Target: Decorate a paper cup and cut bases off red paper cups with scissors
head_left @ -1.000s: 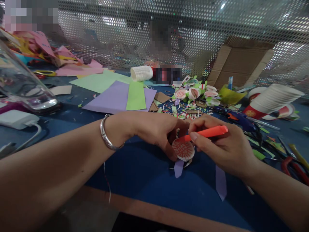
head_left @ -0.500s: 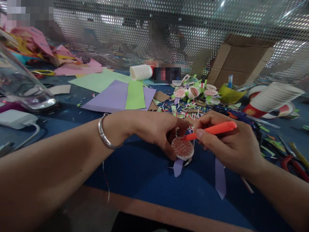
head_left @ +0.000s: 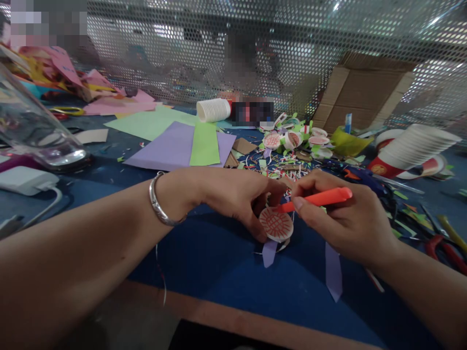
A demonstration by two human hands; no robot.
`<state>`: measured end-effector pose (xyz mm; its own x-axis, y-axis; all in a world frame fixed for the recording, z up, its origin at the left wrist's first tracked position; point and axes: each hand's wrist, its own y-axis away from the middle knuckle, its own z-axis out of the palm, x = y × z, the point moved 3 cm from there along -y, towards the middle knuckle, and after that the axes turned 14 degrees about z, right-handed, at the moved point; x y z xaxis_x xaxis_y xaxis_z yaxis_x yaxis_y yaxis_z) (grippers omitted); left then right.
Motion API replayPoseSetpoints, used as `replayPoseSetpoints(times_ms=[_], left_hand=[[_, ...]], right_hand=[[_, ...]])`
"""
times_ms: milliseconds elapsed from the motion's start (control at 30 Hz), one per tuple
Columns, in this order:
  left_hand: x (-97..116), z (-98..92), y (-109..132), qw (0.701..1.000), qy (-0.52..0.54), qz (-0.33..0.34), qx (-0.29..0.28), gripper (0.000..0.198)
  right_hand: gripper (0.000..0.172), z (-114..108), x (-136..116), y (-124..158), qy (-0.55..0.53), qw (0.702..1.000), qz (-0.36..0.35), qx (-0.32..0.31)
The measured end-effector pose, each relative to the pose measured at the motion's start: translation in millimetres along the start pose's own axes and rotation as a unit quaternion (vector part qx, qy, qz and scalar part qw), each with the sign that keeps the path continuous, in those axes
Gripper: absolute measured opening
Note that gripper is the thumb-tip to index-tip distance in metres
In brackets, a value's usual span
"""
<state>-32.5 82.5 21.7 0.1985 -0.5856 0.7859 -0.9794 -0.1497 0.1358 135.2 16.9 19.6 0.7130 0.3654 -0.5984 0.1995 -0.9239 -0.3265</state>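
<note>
Fingers [head_left: 301,206] of the right hand [head_left: 346,223]: closed on one orange-red marker [head_left: 324,197], tip at the far edge of one white disc [head_left: 276,224] lined in red. Left hand [head_left: 235,192]: holds that disc by its left side, thumb at the rim. Disc location: between both hands, over the near part of the blue table [head_left: 211,262], as I view it; one purple tab [head_left: 269,254] shows at its near side. Also on my list: purple strip [head_left: 333,277], near the right hand; purple sheet [head_left: 158,151], farther left; stacked paper cups [head_left: 416,148], far right.
</note>
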Motion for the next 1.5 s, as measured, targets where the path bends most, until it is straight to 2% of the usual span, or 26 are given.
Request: replayPoseSetpoints(times_ms=[400, 533, 700, 800, 1000, 1167, 1367, 1500], left_hand=[[-2, 1.1, 0, 0.999, 0.024, 0.027, 0.002, 0.045], [-1, 0.3, -1, 1.0, -0.006, 0.012, 0.007, 0.042], [-4, 0.7, -1, 0.999, -0.049, -0.016, 0.013, 0.048], [-6, 1.7, 0, 0.999, -0.033, -0.019, 0.019, 0.052], [-7, 2.1, 0, 1.0, 0.009, 0.004, 0.022, 0.045], [-5, 0.1, 0, 0.999, -0.026, -0.003, 0.022, 0.042], [-3, 1.7, -1, 1.0, -0.01, 0.008, 0.01, 0.047], [-2, 0.5, -1, 0.999, -0.037, 0.005, 0.013, 0.046]], right_hand=[[0.011, -2, -4, 1, -0.019, 1.0, 0.001, 0.008], [0.009, 0, -4, 1, -0.033, 0.999, -0.005, -0.013], [0.008, 4, -4, 1, -0.046, 0.998, -0.016, -0.045], [0.007, 6, -5, 0, -0.059, 0.996, -0.022, -0.06], [0.005, 8, -5, 0, -0.073, 0.994, -0.016, -0.085], [0.006, 6, -3, -1, -0.031, 0.998, -0.02, -0.06], [0.006, -2, -2, 1, 0.048, 0.998, -0.043, 0.0], [0.008, -4, -7, 3, 0.1, 0.993, -0.069, 0.004]])
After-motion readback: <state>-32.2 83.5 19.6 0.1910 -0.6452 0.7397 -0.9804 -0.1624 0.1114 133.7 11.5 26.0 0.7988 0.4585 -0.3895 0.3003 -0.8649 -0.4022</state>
